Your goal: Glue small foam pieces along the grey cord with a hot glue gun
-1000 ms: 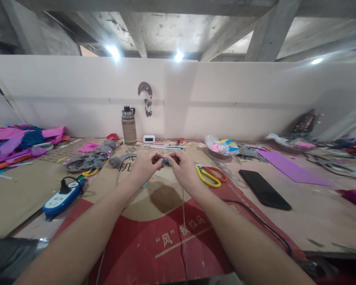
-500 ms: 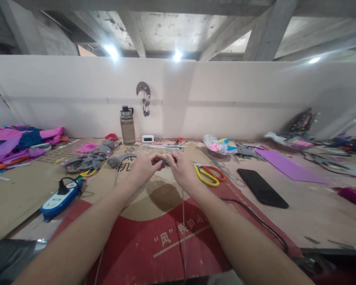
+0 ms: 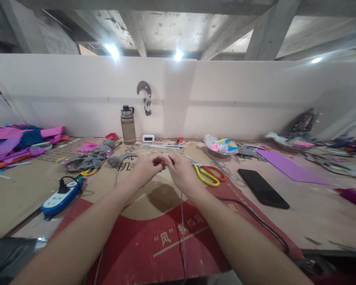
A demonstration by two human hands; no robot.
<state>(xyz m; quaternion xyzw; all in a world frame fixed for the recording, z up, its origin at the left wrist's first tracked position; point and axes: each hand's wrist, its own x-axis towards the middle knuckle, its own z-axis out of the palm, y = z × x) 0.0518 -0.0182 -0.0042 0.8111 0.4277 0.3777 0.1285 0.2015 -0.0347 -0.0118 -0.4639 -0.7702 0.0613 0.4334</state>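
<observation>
Above the middle of the cardboard, my left hand (image 3: 148, 165) and my right hand (image 3: 178, 168) meet at the fingertips. Both are closed in a pinch. A thin grey cord (image 3: 182, 225) comes out from under my right hand and runs down across the red part of the cardboard sheet (image 3: 130, 245). What sits between the fingertips is hidden by the fingers. Scissors with yellow and orange handles (image 3: 207, 180) lie just right of my right hand. A grey felt-like piece (image 3: 114, 161) lies left of my left hand.
A water bottle (image 3: 128, 126) and a small white clock (image 3: 148, 138) stand at the back. Left are a blue-white power strip (image 3: 61, 198) and grey craft pieces (image 3: 89, 158). A black phone (image 3: 263, 188), purple sheet (image 3: 290, 166) and bowl of wrapped bits (image 3: 219, 146) are right.
My fingertips have come closer together, and the small teal bit seen between them before is now hidden. The view has shifted very slightly.
</observation>
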